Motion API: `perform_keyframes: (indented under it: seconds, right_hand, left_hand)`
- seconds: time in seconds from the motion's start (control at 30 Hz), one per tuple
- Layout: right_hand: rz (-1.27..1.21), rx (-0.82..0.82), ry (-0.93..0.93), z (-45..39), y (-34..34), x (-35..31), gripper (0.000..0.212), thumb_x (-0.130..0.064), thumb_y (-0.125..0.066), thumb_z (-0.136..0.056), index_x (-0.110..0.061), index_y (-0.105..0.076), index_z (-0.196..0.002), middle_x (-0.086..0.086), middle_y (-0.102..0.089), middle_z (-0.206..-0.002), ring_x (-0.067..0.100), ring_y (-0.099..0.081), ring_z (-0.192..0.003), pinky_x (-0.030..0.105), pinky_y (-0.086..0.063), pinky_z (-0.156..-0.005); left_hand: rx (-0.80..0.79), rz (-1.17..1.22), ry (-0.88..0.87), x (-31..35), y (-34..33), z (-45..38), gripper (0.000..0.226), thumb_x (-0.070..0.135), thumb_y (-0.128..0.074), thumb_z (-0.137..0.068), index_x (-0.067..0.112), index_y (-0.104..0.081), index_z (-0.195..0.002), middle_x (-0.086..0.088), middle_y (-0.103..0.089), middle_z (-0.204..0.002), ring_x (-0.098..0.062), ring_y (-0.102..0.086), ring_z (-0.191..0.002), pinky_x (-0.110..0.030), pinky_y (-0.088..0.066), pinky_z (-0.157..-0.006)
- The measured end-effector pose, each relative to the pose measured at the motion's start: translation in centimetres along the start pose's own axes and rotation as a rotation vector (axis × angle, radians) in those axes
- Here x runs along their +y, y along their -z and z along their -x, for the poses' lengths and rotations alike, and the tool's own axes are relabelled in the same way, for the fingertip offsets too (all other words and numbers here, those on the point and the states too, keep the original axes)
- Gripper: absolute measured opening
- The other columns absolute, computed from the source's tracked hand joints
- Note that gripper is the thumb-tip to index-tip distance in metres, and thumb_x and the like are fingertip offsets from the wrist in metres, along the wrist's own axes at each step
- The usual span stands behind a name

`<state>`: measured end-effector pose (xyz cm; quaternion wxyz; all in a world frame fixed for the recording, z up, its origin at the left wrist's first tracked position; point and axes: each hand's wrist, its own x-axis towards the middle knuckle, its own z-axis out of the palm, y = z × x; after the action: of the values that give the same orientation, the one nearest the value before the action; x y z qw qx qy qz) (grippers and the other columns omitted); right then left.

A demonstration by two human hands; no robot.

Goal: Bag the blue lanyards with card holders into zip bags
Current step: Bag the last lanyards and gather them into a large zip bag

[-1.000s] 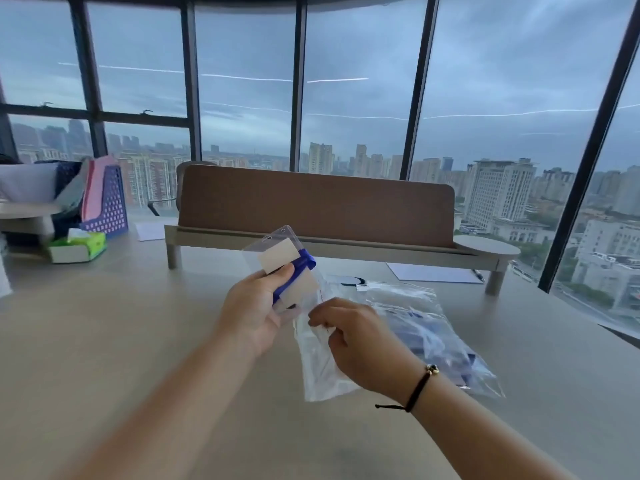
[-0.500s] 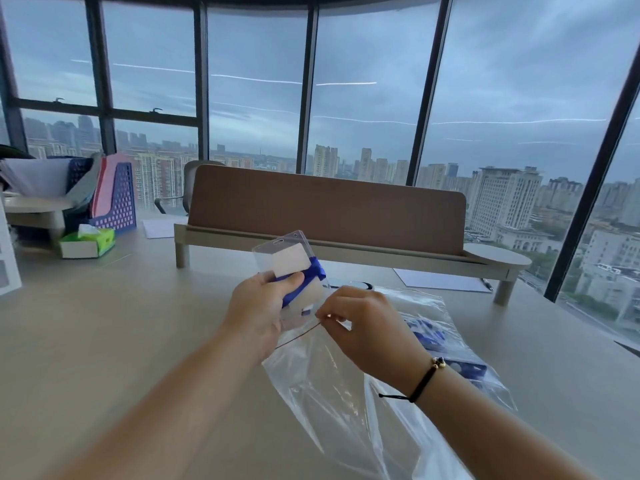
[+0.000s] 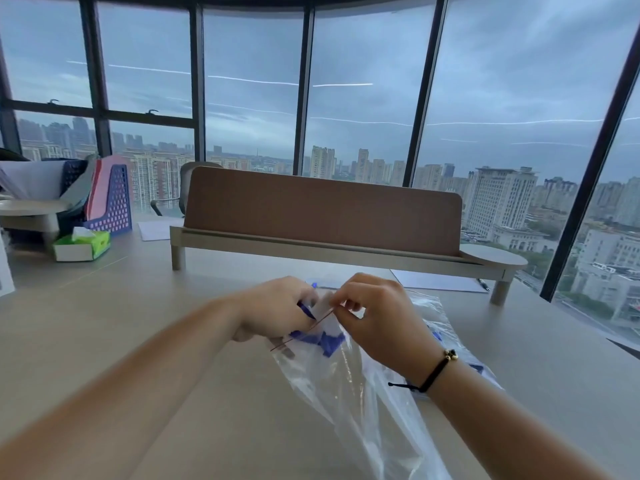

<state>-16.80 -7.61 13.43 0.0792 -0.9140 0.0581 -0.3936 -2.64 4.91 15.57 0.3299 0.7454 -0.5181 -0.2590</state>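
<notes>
My left hand (image 3: 273,311) grips a blue lanyard with a clear card holder (image 3: 320,339), and the blue strap shows through the mouth of a clear zip bag (image 3: 349,393). My right hand (image 3: 375,318) pinches the bag's top edge by its thin red zip line, just right of the left hand. The bag hangs from that edge and drapes toward me over the table (image 3: 104,341). Most of the card holder is hidden by my fingers. Behind my right wrist lies another clear bag (image 3: 438,317) with blue items inside.
A wooden desk shelf with a brown back panel (image 3: 322,216) stands across the table's far side. A green tissue box (image 3: 82,243) and a purple file rack (image 3: 110,199) sit far left. Paper and a pen (image 3: 436,282) lie under the shelf's right end.
My left hand has lowered the lanyard and card holder from above the bag down into its mouth. My right hand has lifted the bag's edge up to meet it.
</notes>
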Motion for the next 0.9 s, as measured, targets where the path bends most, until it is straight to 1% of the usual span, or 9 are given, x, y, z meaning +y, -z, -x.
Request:
perform_keyframes:
  seconds: [0.1,0.2,0.33,0.43,0.5,0.57,0.7,0.8,0.9]
  right_hand:
    - [0.009,-0.013,0.025,0.2,0.3,-0.3,0.009,-0.014,-0.07,-0.085,-0.02,-0.076,-0.084,-0.009,-0.066,-0.081,0.008,-0.058,-0.068,0.027,-0.053,-0.063]
    - [0.024,-0.003,0.056,0.4,0.5,-0.5,0.007,-0.014,-0.071,-0.085,-0.019,-0.075,-0.082,-0.008,-0.065,-0.081,0.008,-0.058,-0.066,0.024,-0.052,-0.06]
    - [0.055,0.031,0.039,0.6,1.0,0.3,0.008,-0.014,-0.072,-0.084,-0.02,-0.073,-0.079,-0.009,-0.065,-0.079,0.006,-0.056,-0.063,0.021,-0.05,-0.058]
    - [0.086,0.035,0.007,0.5,1.6,1.0,0.006,-0.017,-0.072,-0.085,-0.02,-0.074,-0.08,-0.008,-0.066,-0.079,0.005,-0.054,-0.063,0.017,-0.048,-0.059]
    - [0.099,0.054,-0.002,0.3,2.1,1.3,0.006,-0.02,-0.073,-0.085,-0.02,-0.073,-0.079,-0.01,-0.065,-0.077,0.004,-0.053,-0.062,0.016,-0.046,-0.058]
    - [0.104,0.077,-0.005,0.1,2.6,1.8,0.008,-0.025,-0.074,-0.084,-0.022,-0.072,-0.077,-0.013,-0.06,-0.073,0.005,-0.053,-0.061,0.02,-0.047,-0.057]
    - [0.119,0.04,-0.036,0.1,3.2,2.7,0.017,-0.036,-0.067,-0.089,-0.023,-0.071,-0.079,-0.018,-0.055,-0.073,0.001,-0.051,-0.062,0.02,-0.046,-0.058]
    - [0.154,-0.003,-0.037,0.1,3.9,3.0,0.022,-0.042,-0.064,-0.09,-0.026,-0.063,-0.076,-0.021,-0.049,-0.067,-0.004,-0.045,-0.057,0.014,-0.034,-0.056]
    - [0.09,-0.142,-0.098,0.2,4.9,3.5,0.026,-0.05,-0.065,-0.087,-0.03,-0.056,-0.073,-0.02,-0.052,-0.06,0.0,-0.047,-0.053,0.014,-0.034,-0.054]
  left_hand:
    - [-0.209,-0.325,0.082,1.0,0.8,-0.6,0.025,0.018,-0.064,-0.091,0.026,-0.067,-0.114,-0.002,-0.068,-0.113,-0.023,-0.069,-0.1,-0.042,-0.062,-0.083]
    - [-0.313,-0.428,0.166,1.7,1.1,-1.0,0.038,0.032,-0.066,-0.092,0.034,-0.053,-0.128,0.003,-0.064,-0.121,-0.019,-0.067,-0.106,-0.038,-0.059,-0.09]
    - [-0.299,-0.408,0.165,2.5,0.8,-0.5,0.03,0.048,-0.045,-0.101,0.04,-0.045,-0.13,0.004,-0.066,-0.118,-0.017,-0.07,-0.102,-0.033,-0.056,-0.093]
    - [-0.243,-0.339,0.09,3.1,0.5,0.3,0.046,0.063,-0.019,-0.098,0.041,-0.049,-0.125,0.011,-0.065,-0.115,-0.012,-0.067,-0.102,-0.028,-0.048,-0.09]
    - [-0.182,-0.341,0.033,2.8,0.8,0.4,0.063,0.073,-0.019,-0.088,0.039,-0.06,-0.121,0.014,-0.068,-0.113,-0.009,-0.066,-0.102,-0.029,-0.045,-0.092]
    - [-0.103,-0.383,-0.017,2.0,1.4,0.3,0.06,0.079,-0.034,-0.083,0.038,-0.066,-0.112,0.015,-0.071,-0.109,-0.006,-0.067,-0.098,-0.032,-0.051,-0.094]
    - [0.015,-0.408,-0.086,1.0,2.0,0.2,0.016,0.048,-0.06,-0.093,0.038,-0.069,-0.101,0.014,-0.075,-0.098,-0.003,-0.069,-0.091,-0.037,-0.053,-0.095]
    - [0.015,-0.412,-0.167,1.2,2.1,0.4,0.014,0.032,-0.06,-0.097,0.032,-0.074,-0.098,0.013,-0.077,-0.089,-0.001,-0.069,-0.085,-0.033,-0.053,-0.092]
    - [0.027,-0.408,-0.222,1.7,2.7,0.8,0.018,0.028,-0.061,-0.097,0.034,-0.077,-0.1,0.011,-0.076,-0.084,-0.003,-0.068,-0.083,-0.025,-0.051,-0.087]
